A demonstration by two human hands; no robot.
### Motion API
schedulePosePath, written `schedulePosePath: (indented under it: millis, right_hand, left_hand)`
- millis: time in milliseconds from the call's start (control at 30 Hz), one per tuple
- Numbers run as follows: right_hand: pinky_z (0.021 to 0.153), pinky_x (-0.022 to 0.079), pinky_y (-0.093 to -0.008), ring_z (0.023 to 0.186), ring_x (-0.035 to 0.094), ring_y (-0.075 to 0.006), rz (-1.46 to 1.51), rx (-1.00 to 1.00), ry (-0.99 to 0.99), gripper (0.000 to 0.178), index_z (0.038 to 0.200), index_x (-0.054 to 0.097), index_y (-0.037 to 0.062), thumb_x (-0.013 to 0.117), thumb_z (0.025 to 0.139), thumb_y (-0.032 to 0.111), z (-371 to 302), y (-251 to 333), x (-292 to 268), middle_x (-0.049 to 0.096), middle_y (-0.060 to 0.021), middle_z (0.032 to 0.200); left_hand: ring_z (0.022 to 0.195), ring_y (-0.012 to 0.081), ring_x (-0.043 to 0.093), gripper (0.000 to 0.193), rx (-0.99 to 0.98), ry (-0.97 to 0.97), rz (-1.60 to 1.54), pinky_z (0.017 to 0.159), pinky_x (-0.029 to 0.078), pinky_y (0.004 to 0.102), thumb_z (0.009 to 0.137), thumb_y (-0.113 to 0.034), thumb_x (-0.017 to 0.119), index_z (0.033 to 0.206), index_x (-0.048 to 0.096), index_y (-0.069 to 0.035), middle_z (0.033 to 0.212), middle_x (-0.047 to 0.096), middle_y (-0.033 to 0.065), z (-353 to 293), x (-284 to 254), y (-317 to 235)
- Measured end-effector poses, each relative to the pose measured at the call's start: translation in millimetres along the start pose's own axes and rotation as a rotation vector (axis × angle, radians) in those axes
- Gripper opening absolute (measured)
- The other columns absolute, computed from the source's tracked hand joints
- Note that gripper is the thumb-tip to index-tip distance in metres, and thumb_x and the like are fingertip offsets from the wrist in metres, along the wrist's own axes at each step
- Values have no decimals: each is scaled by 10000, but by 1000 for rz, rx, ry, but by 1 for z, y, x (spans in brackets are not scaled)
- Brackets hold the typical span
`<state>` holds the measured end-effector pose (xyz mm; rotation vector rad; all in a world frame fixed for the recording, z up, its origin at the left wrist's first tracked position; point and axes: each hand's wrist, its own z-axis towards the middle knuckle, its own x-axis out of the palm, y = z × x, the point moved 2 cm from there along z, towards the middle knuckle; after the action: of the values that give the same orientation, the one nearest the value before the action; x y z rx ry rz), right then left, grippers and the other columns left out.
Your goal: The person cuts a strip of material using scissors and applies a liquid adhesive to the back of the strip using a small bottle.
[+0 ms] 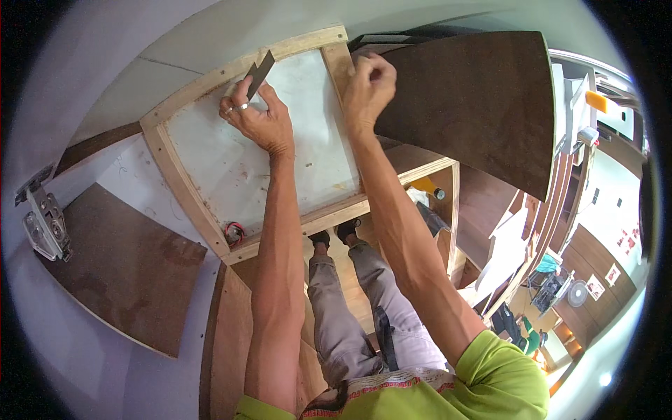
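My left hand [263, 124] pinches a small, thin, dark rectangular piece [261, 73] between thumb and fingers, over the far left part of a wooden frame [187, 183]. Inside that frame lies a whitish panel [273, 185] with specks and smudges. My right hand [367, 92] is closed above the frame's right rail, beside a large dark brown board [476, 98]. Whatever its fingers may hold is hidden and slightly blurred. Coiled red wire [234, 232] sits in the frame's near left corner.
Another dark brown board [133, 262] lies at left, near metal hinge-like hardware [47, 222]. A wooden compartment [451, 189] right of my legs holds a yellow-and-black object [428, 187]. Far right, a fan [577, 293] and a person in green [533, 341] appear.
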<state>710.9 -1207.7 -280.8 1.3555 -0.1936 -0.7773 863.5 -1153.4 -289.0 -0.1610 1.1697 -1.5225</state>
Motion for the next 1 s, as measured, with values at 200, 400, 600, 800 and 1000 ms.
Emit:
schedulePosePath:
  millis: [200,400,600,800,1000]
  right_hand:
    - [807,488,-370,895,601,-243,-2,29,138,202,1048,594,4,583,849,31,2,-7,-28,603,-123,1003]
    - [882,415,-454,896,617,-302,-303,-353,445,194,1019,723,130,617,861,170,15,5,-6,624,-136,1011]
    - [874,404,-422,851,606,-234,-461,-609,682,242,1103,723,190,567,923,236,32,9,-10,618,-90,972]
    - [844,413,-431,846,601,-261,-499,-782,698,185,1046,714,170,583,928,226,41,37,-8,612,-88,1000]
    - [833,421,-421,819,617,-259,-529,-779,636,144,1028,703,175,618,917,207,36,25,-4,618,-93,954]
  left_hand:
    - [934,288,494,175,93,-47,-6,873,388,471,867,-128,686,1011,594,-89,926,603,62,1,1,7]
    - [934,278,503,156,120,-43,8,871,380,471,881,-154,680,994,600,-80,900,605,56,1,4,3]
    - [962,272,495,143,83,-44,-3,880,378,458,890,-171,671,989,601,-95,885,594,41,1,2,6]
    - [989,276,480,136,26,-51,18,880,374,453,892,-186,666,994,604,-121,892,582,35,-1,1,4]
    - [977,277,492,151,30,-35,11,879,368,457,879,-167,659,1012,601,-127,890,584,44,-1,1,5]
